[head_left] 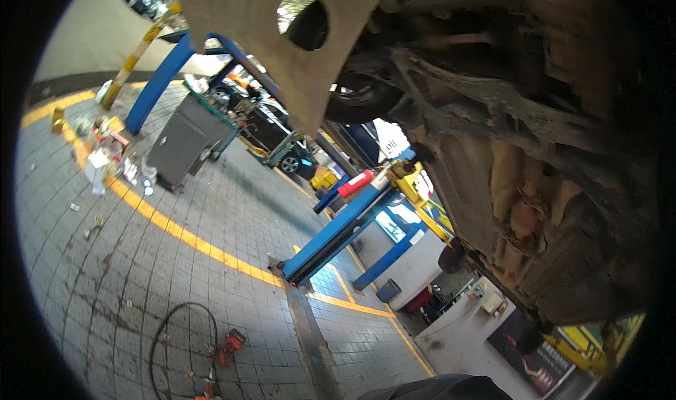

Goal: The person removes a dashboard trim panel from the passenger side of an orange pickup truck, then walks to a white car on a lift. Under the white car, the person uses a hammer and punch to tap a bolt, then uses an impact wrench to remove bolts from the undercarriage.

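Neither my left hand nor my right hand shows. The dirty underside of a raised car [479, 160] fills the upper right, with a wheel and suspension parts in shadow. A large flat brownish panel [310, 76] with a round hole hangs at the top, close in front of me; what supports it is out of view. At the bottom edge a dark rounded piece of cloth [436, 388] shows, perhaps my clothing. On the tiled floor at the lower left lie a red-and-black power tool [231, 347] and a looped black hose [152, 347].
A blue lift post [338, 231] stands mid-view, with a red cylinder [355, 183] at its upper part and a yellow lift arm [426, 206] reaching under the car. Farther left are a grey tool trolley [179, 143] and a litter of packaging [105, 157]. Yellow lines [183, 233] cross the floor.
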